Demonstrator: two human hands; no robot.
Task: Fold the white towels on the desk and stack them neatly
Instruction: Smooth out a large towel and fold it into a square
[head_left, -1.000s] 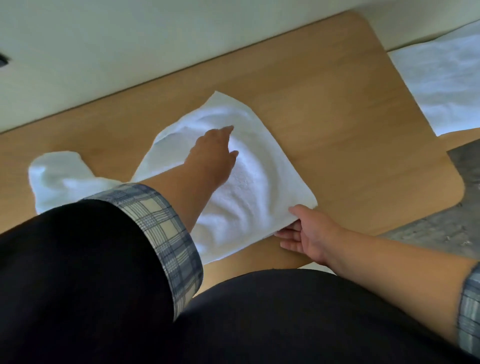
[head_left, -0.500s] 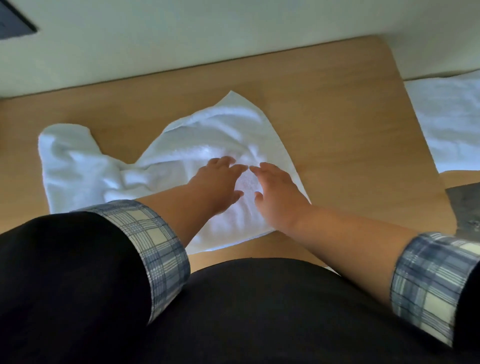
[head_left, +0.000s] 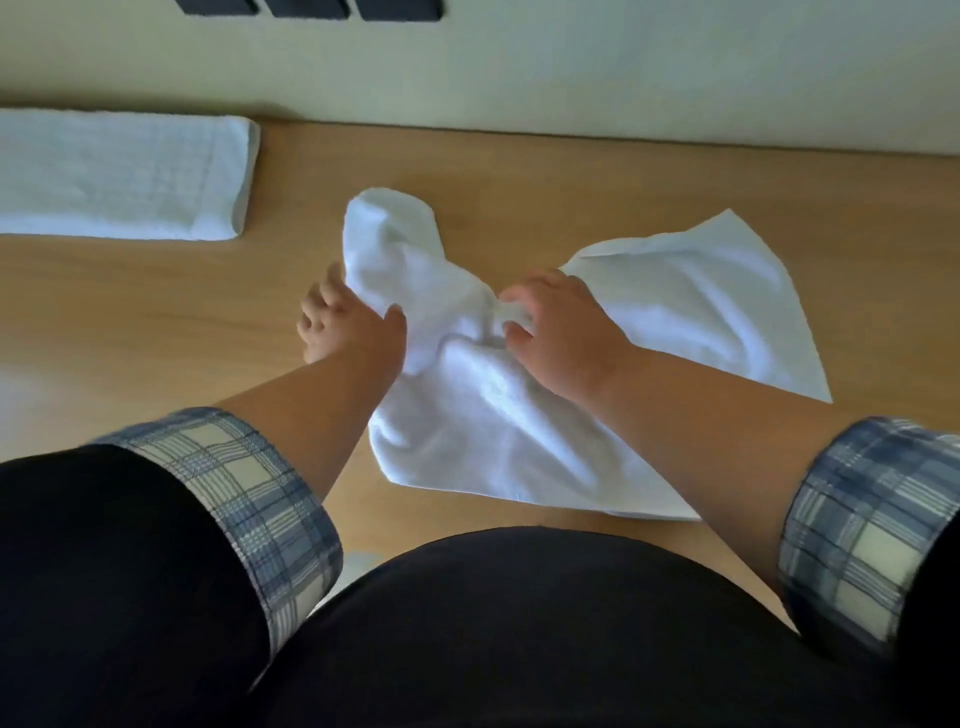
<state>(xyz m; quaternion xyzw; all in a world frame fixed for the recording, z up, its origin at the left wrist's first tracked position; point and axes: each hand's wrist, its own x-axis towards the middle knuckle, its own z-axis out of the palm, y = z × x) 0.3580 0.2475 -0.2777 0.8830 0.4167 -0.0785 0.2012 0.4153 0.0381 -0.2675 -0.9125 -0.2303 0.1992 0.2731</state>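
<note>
A rumpled white towel (head_left: 685, 306) lies spread across the middle of the wooden desk (head_left: 519, 171), bunched at its waist. My left hand (head_left: 348, 325) grips the towel's left bunched part, thumb over the cloth. My right hand (head_left: 561, 332) pinches the bunched middle, fingers curled into the folds. A second white towel (head_left: 119, 174), folded into a flat rectangle, rests at the desk's far left by the wall.
A pale wall (head_left: 519, 67) runs along the desk's back edge, with dark rectangular plates (head_left: 311, 8) at the top. My dark torso and plaid cuffs (head_left: 249, 499) fill the near side. Bare wood shows left of my hands.
The view has swung left, bringing the folded towel into sight. Both hands have gone from resting flat on the towel's right part to gripping its bunched middle and left part.
</note>
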